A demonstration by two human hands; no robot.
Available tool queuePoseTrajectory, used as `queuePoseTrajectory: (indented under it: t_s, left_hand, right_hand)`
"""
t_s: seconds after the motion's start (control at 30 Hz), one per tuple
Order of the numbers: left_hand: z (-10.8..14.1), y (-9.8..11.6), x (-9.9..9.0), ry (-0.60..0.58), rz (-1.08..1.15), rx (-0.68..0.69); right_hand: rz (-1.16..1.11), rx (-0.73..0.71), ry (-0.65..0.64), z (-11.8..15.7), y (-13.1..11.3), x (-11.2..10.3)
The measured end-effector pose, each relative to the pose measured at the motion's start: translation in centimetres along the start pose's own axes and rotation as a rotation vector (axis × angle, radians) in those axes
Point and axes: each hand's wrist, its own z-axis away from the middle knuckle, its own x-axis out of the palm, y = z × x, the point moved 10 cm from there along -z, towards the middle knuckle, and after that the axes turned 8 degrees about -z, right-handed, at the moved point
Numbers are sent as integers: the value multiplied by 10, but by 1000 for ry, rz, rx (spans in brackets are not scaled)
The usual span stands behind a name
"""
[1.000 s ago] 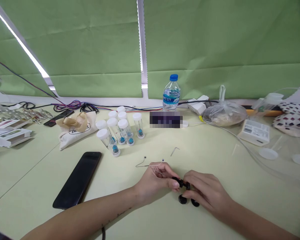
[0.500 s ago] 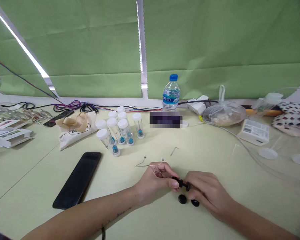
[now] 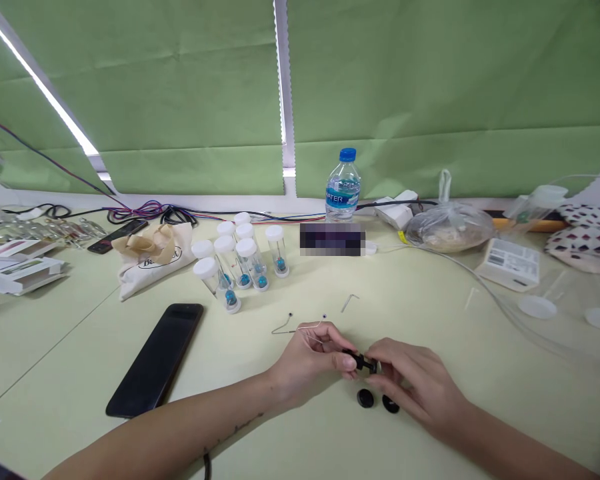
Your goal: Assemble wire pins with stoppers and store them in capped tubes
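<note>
My left hand (image 3: 313, 363) pinches a small black part (image 3: 361, 362) near the front middle of the table. At the part's right end, the thumb and fingers of my right hand (image 3: 415, 377) close round its tip. Two black round pieces, one (image 3: 365, 399) below the part and another (image 3: 391, 403) under my right thumb, lie on the table. A thin bent wire (image 3: 281, 331) with small dark ends passes by my left fingers. Behind my hands lies a small L-shaped metal key (image 3: 349, 303).
Several clear tubes with white caps (image 3: 247, 248) stand behind left. A black phone (image 3: 155, 360) and cloth bag (image 3: 155, 257) lie left. A water bottle (image 3: 343, 190) stands at the back. To the right are a plastic bag (image 3: 450, 228), white box (image 3: 510, 262) and cable (image 3: 490, 297).
My right thumb has moved up and left from the black round piece to the end of the black part, where the right fingers now close. My left hand has barely moved.
</note>
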Motion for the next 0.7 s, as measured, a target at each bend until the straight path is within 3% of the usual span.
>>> queuePoseTrajectory:
  t_s: [0.27,0.7]
  left_hand:
    - [0,1,-2,26,-14,-8]
    - [-1,2,-1,25,-3,-7]
  right_hand:
    - [1,-23,23,-2,-6,-2]
    - [5,41,-22,0,4,2]
